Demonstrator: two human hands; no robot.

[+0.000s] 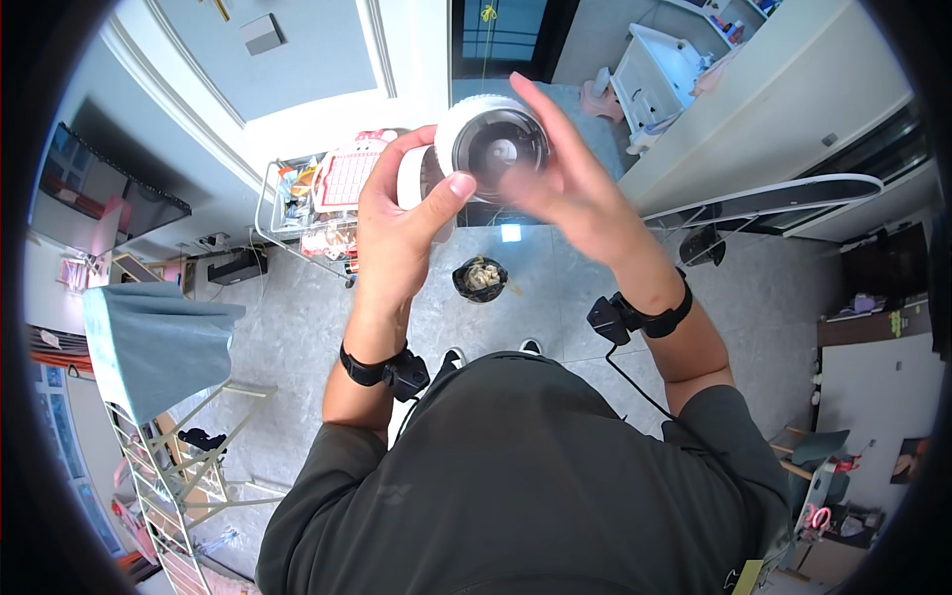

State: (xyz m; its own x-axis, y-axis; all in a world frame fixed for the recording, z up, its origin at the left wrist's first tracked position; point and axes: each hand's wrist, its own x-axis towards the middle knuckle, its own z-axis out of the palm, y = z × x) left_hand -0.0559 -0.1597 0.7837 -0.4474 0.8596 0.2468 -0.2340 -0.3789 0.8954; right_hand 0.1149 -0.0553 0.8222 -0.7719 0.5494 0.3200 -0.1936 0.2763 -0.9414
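Held up at chest height is a round white device (pixel 448 117) with a ridged rim and a dark, glassy circular face. A second white, cylinder-like part with a see-through section (pixel 413 178) sits beside it on the left; I cannot tell whether the two are joined. My left hand (pixel 402 203) is closed around this left part, its thumb lying across the front. At the device's right edge is my right hand (pixel 580 188), fingers apart, one stretched up along the rim. Its lower fingers are smeared by motion in front of the dark face.
On the floor ahead stands a black-lined bin (pixel 480 281) with crumpled waste. A wire cart (pixel 288 233) with packages is at the left. A drying rack (pixel 164 476) draped with blue cloth (pixel 164 342) stands nearer left. An ironing-board-like shape (pixel 773 201) lies right.
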